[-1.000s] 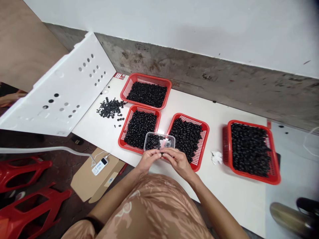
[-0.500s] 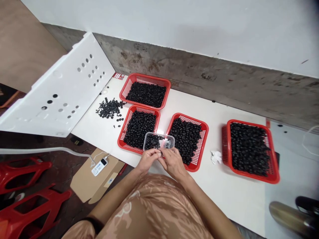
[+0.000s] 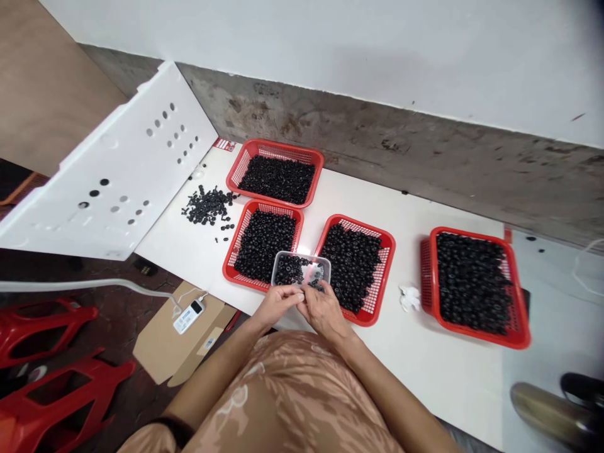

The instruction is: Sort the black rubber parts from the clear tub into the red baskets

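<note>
White table point(image 3: 415, 371), concrete wall point(image 3: 377, 126) behind; four red baskets point(image 3: 255, 143) of black rings point(image 3: 278, 179); left hand point(image 3: 278, 306), right hand point(image 3: 323, 311) together below clear tub point(image 3: 301, 269), grip unclear.

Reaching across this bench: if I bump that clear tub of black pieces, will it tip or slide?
The clear plastic tub looks thin-walled, so probably light and easily shifted. It seems to sit across the rims of the left red basket and the right red basket, so it could tip. The small black pieces lie loose and would likely slide.
</note>
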The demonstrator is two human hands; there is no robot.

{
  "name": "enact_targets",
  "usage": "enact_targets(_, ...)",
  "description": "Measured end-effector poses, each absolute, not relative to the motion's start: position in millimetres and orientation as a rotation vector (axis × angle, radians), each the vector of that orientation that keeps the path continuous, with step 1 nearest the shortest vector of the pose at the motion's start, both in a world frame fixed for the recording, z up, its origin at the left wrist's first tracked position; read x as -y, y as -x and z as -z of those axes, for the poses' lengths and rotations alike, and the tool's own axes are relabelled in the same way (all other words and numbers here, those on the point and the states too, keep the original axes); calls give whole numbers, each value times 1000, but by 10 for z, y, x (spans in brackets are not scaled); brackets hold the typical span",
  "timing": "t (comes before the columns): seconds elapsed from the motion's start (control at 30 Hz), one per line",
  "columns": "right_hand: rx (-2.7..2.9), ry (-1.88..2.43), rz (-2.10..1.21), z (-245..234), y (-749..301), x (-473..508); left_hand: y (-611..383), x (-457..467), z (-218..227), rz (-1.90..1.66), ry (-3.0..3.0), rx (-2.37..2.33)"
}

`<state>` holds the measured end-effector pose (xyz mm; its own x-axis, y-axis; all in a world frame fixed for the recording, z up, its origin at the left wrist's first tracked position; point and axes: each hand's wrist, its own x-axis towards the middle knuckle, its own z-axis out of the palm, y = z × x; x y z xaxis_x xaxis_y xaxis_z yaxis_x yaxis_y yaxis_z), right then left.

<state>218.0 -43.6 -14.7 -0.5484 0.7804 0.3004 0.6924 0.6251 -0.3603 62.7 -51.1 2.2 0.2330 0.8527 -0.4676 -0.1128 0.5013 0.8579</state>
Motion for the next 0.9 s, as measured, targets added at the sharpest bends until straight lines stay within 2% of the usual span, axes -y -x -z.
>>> enact_targets(0.33,2386,1258,-392,240,-2258,667,-794,607,26,-783,-746,-1174)
enact_targets(0.63,2099,1204,-766,187,-2335,631,-694,571,22,-607,-357,-852)
enact_targets(0.9,2180,1117,-721,168,-2399,592,-700,574,-22,-599,-336,-848)
